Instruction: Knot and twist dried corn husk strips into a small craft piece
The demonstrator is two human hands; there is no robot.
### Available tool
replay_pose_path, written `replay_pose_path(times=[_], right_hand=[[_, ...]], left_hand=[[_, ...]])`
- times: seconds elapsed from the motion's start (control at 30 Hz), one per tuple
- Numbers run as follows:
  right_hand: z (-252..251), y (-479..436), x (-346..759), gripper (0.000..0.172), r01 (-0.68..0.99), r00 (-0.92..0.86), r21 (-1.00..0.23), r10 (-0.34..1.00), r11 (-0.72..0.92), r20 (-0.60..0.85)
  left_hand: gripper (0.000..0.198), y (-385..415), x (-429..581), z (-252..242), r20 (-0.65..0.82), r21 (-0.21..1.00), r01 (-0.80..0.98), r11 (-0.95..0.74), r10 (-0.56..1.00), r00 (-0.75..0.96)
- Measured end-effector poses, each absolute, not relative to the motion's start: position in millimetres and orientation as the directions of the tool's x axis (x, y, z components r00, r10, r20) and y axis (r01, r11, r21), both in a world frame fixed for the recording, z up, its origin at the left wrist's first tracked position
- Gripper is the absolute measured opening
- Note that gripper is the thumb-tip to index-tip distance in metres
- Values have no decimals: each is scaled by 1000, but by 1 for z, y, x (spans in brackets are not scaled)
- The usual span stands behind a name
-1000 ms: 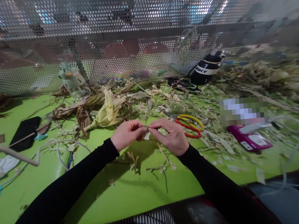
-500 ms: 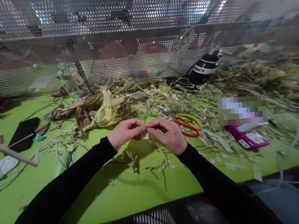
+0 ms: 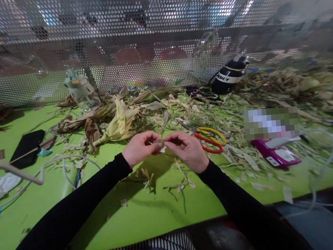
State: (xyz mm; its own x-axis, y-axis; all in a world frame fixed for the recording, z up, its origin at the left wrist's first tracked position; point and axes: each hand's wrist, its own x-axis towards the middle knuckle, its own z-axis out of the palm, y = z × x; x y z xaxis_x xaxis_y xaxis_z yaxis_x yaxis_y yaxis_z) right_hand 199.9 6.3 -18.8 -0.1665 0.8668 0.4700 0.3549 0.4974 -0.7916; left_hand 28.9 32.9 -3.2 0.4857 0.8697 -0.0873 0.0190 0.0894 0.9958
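My left hand [image 3: 141,148] and my right hand [image 3: 186,149] meet fingertip to fingertip above the green table [image 3: 151,216]. Both pinch one small pale piece of corn husk [image 3: 161,145] held between them. Thin husk strips [image 3: 180,180] lie on the table just below my hands. Red and yellow scissors [image 3: 210,138] rest right beside my right hand. A yellow-green corn husk bundle [image 3: 119,123] lies just beyond my left hand. Both arms wear black sleeves.
A perforated metal screen [image 3: 148,45] closes the table's far side. A clear water bottle [image 3: 82,91] and a black bottle [image 3: 229,76] lie by it. Husk heaps [image 3: 291,86] fill the right. A black phone [image 3: 27,147], cables [image 3: 42,171] and a magenta tool [image 3: 277,156] lie around.
My hands stay together on the husk piece; the fingers have shifted slightly, with the pale piece less exposed now. Nothing else on the table has moved.
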Motion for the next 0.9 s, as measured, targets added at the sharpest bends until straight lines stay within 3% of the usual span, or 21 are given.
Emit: replay_pose_path(times=[0.17,0.4,0.7,0.9], right_hand=[[-13,4,200,4,533,-198,-622,799,574,568],[-11,3,202,9,540,-299,-446,658,714,691],[-12,4,202,10,470,-223,-650,792,598,568],[-14,4,201,7,498,-181,-666,817,555,547]], left_hand=[[32,33,28,-1,-222,970,35,240,824,522],[39,32,25,4,-279,936,-24,350,785,552],[32,31,27,1,-190,969,-33,245,823,536],[30,33,28,-1,-129,991,24,135,858,498]])
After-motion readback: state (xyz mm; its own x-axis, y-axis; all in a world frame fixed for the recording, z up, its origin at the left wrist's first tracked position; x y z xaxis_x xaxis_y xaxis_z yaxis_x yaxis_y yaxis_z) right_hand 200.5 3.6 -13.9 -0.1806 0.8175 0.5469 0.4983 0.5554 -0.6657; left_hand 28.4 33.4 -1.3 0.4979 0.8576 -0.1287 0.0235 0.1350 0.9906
